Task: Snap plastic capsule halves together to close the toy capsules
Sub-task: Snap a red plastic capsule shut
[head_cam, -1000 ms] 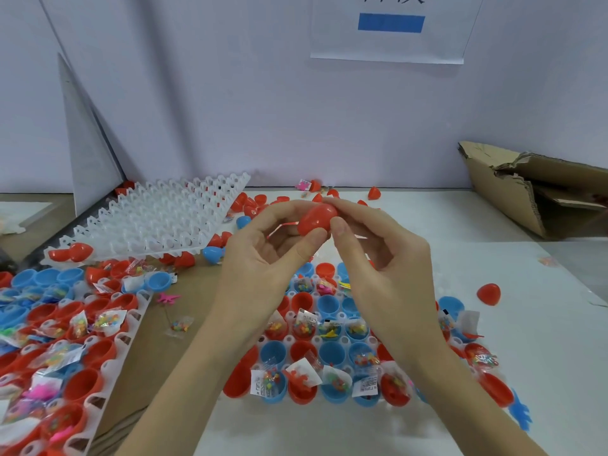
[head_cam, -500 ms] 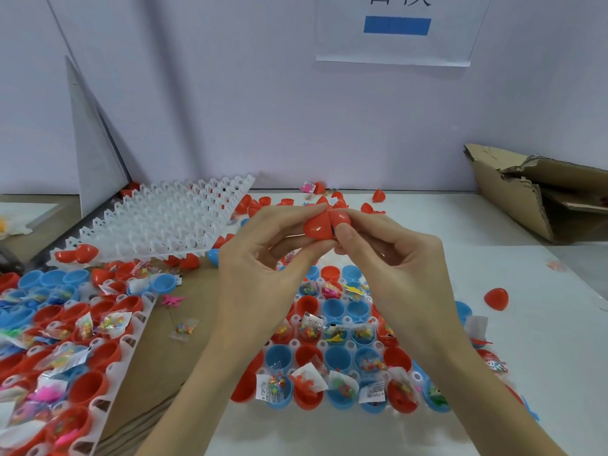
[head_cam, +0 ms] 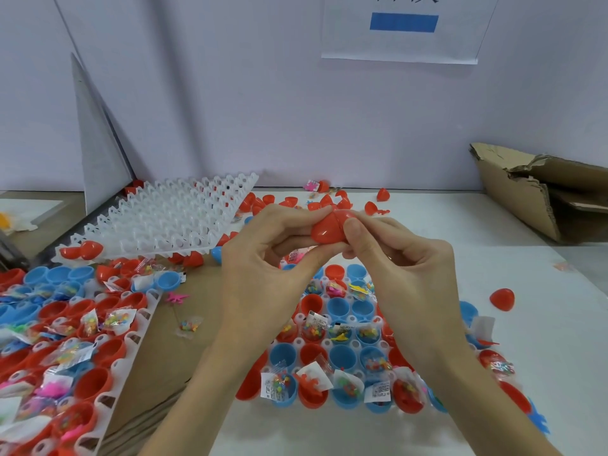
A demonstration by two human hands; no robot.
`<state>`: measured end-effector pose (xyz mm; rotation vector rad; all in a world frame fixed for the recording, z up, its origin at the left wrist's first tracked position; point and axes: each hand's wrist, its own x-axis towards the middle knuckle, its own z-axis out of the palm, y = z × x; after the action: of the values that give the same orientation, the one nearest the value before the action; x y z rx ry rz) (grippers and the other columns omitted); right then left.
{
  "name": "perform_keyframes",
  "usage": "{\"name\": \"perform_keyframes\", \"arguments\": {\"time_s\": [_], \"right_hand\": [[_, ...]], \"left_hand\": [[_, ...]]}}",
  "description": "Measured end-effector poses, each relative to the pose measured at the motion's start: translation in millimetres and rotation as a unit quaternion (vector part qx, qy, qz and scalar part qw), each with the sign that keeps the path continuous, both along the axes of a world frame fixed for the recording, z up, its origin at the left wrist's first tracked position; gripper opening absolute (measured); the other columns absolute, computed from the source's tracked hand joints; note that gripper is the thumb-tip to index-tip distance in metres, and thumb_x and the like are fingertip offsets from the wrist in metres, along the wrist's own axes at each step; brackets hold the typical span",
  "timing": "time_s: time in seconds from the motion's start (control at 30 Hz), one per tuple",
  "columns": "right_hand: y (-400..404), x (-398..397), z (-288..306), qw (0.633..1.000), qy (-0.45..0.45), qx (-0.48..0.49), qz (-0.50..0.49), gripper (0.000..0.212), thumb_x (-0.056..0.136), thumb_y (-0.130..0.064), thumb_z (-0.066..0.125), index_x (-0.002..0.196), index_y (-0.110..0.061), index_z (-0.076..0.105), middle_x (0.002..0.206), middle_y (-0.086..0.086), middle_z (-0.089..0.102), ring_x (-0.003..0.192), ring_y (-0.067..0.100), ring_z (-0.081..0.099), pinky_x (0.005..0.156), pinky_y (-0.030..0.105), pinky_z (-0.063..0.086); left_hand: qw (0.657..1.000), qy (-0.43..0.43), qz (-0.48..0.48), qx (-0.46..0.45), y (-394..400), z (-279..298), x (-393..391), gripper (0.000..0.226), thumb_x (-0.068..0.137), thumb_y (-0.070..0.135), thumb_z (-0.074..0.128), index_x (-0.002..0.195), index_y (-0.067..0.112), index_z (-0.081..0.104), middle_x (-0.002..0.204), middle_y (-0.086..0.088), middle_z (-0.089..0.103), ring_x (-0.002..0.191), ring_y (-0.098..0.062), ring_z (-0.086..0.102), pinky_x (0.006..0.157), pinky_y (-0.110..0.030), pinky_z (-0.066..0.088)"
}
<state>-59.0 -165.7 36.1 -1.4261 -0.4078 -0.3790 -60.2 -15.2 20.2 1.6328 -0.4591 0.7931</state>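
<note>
As both hands met above the white tray (head_cam: pixel 297 343) of filled cups, the red plastic egg-shaped capsule (head_cam: pixel 330 227) lay between them, long axis left-right; left hand (head_cam: pixel 263 268) pinched one half, right hand (head_cam: pixel 404 268) the other, seam upright, not visibly shut.

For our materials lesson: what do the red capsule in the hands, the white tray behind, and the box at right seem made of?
Red capsule: smooth, glossy plastic, going by its highlights.
White tray: probably moulded plastic, semi-matte, with a repeated cell grid.
Box: brown corrugated cardboard, matte, with torn, creased flaps.
</note>
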Motion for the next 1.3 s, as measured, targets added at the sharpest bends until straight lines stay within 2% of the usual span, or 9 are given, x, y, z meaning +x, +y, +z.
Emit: {"name": "perform_keyframes", "arguments": {"time_s": [0.13, 0.33, 0.53, 0.63, 0.77, 0.9, 1.0, 1.2, 1.3], "right_hand": [[-1, 1, -2, 1.000, 0.001, -0.016, -0.015, 0.027, 0.084, -0.034, 0.068, 0.106, -0.021, 0.077, 0.091, -0.007, 0.076, 0.091, 0.009, 0.073, 0.080, 0.013, 0.055], [1, 1, -1, 0.999, -0.013, -0.044, -0.022, 0.021, 0.086, -0.033, 0.066, 0.106, -0.031, 0.073, 0.096, -0.011, 0.075, 0.096, 0.009, 0.072, 0.083, 0.016, 0.056], [1, -1, -4, 0.999, -0.010, -0.034, -0.033, 0.029, 0.091, -0.028, 0.065, 0.111, -0.010, 0.077, 0.093, -0.002, 0.076, 0.089, 0.010, 0.072, 0.080, 0.015, 0.055], [2, -2, -4, 0.999, -0.009, -0.025, -0.038, 0.028, 0.091, -0.029, 0.065, 0.109, -0.012, 0.078, 0.091, -0.003, 0.076, 0.089, 0.011, 0.072, 0.080, 0.016, 0.055], [3, -3, -5, 0.998, -0.008, -0.029, -0.048, 0.031, 0.090, -0.033, 0.063, 0.109, -0.013, 0.078, 0.094, -0.006, 0.076, 0.093, 0.009, 0.072, 0.081, 0.014, 0.055], [4, -4, -7, 0.998, -0.001, -0.034, -0.055, 0.034, 0.090, -0.037, 0.062, 0.111, -0.015, 0.078, 0.095, -0.008, 0.076, 0.096, 0.011, 0.072, 0.085, 0.018, 0.056], [5, -5, -8, 0.997, 0.009, -0.035, -0.062, 0.035, 0.089, -0.038, 0.064, 0.111, -0.015, 0.078, 0.096, -0.007, 0.077, 0.096, 0.012, 0.072, 0.087, 0.023, 0.057], [5, -5, -8, 0.997, 0.013, -0.037, -0.072, 0.028, 0.089, -0.032, 0.068, 0.110, -0.016, 0.078, 0.096, -0.008, 0.077, 0.095, 0.012, 0.073, 0.085, 0.025, 0.059], [8, -6, -10, 0.993, 0.000, -0.075, -0.091, 0.027, 0.094, -0.031, 0.062, 0.111, -0.017, 0.077, 0.096, -0.008, 0.075, 0.093, 0.009, 0.072, 0.082, 0.023, 0.058]], "left_hand": [[1.000, -0.011, 0.013, 0.020, 1, -2, 2, 0.038, 0.079, 0.009, 0.087, 0.114, 0.006, 0.074, 0.109, -0.003, 0.075, 0.103, -0.016, 0.075, 0.088, -0.023, 0.059], [0.999, -0.013, 0.011, 0.033, 3, -2, 3, 0.038, 0.082, 0.012, 0.084, 0.118, 0.008, 0.074, 0.111, 0.001, 0.075, 0.106, -0.016, 0.074, 0.091, -0.023, 0.059], [0.998, -0.032, 0.028, 0.041, 3, -4, 2, 0.038, 0.080, 0.012, 0.086, 0.115, 0.004, 0.074, 0.111, -0.002, 0.076, 0.105, -0.016, 0.075, 0.089, -0.026, 0.061], [0.997, -0.051, 0.038, 0.048, 2, -5, 2, 0.037, 0.080, 0.009, 0.087, 0.114, 0.002, 0.074, 0.109, -0.002, 0.075, 0.104, -0.013, 0.075, 0.088, -0.023, 0.060], [0.994, -0.063, 0.053, 0.073, 3, -8, 2, 0.037, 0.083, 0.014, 0.086, 0.116, 0.002, 0.073, 0.110, -0.004, 0.075, 0.105, -0.015, 0.074, 0.088, -0.028, 0.061], [0.984, -0.096, 0.089, 0.119, 3, -10, 4, 0.036, 0.084, 0.015, 0.086, 0.116, 0.001, 0.074, 0.109, -0.005, 0.075, 0.103, -0.016, 0.074, 0.085, -0.032, 0.063], [0.973, -0.116, 0.118, 0.158, 3, -10, 3, 0.036, 0.086, 0.016, 0.086, 0.116, 0.001, 0.074, 0.109, -0.005, 0.075, 0.102, -0.014, 0.073, 0.084, -0.030, 0.062], [0.965, -0.117, 0.151, 0.181, 1, -10, 2, 0.037, 0.087, 0.016, 0.085, 0.121, 0.005, 0.075, 0.113, -0.003, 0.075, 0.104, -0.012, 0.072, 0.091, -0.029, 0.059], [0.970, -0.097, 0.148, 0.167, -1, -10, 3, 0.038, 0.087, 0.017, 0.084, 0.122, 0.006, 0.075, 0.114, -0.002, 0.075, 0.106, -0.010, 0.071, 0.096, -0.026, 0.057]]}}
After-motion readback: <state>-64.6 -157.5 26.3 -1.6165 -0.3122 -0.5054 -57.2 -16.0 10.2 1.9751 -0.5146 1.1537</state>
